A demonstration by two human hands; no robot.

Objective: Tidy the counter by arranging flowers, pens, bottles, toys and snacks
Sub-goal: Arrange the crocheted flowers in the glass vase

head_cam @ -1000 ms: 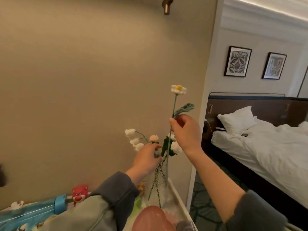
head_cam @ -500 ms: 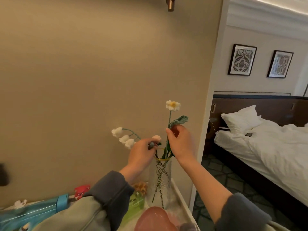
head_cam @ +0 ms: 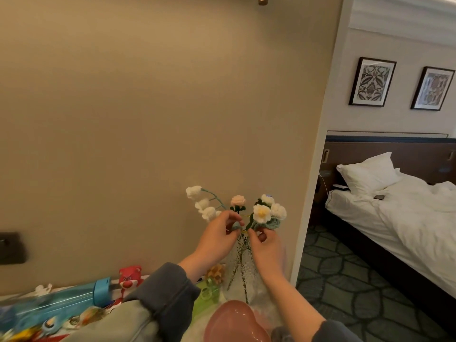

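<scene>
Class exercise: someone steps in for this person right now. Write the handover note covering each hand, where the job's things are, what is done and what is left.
Left hand: at the vase mouth, fingers pinched on stems.
Right hand: pinching the daisy low on its stem, by the rim.
Glass vase: upright at the counter's right end, holding the crochet flowers.
Done: flowers are in the vase.
Left: blue bottle lies on its side; red bear toy and small bits at the left are unsorted. No pens or snacks clearly visible.
</scene>
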